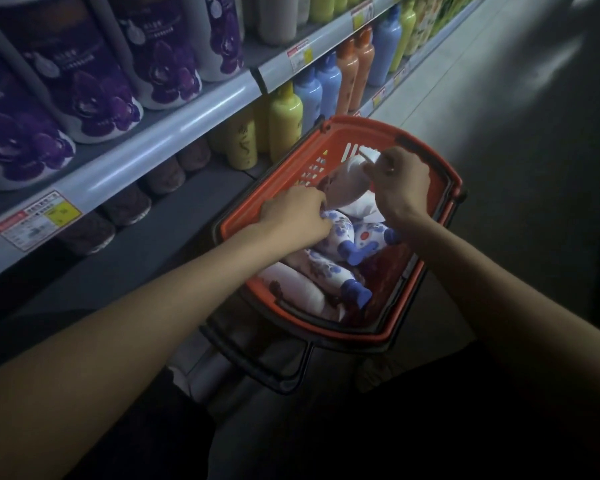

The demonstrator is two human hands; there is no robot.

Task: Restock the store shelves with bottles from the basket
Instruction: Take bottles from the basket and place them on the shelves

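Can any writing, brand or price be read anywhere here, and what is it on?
Nothing can be quoted.
White, red and yellow price tags on the grey shelf edge: print too blurred.
White packs with purple flowers: pale lettering too small.
Yellow plastic bottles: dark mark, unreadable.
Flowered white bottles in orange basket: nothing legible.

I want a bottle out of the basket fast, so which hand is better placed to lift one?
Right, probably. The right hand grips the pump top of the white bottle, which tilts up above the others. The left hand only reaches among the blue-flowered bottles; its grip is unclear.
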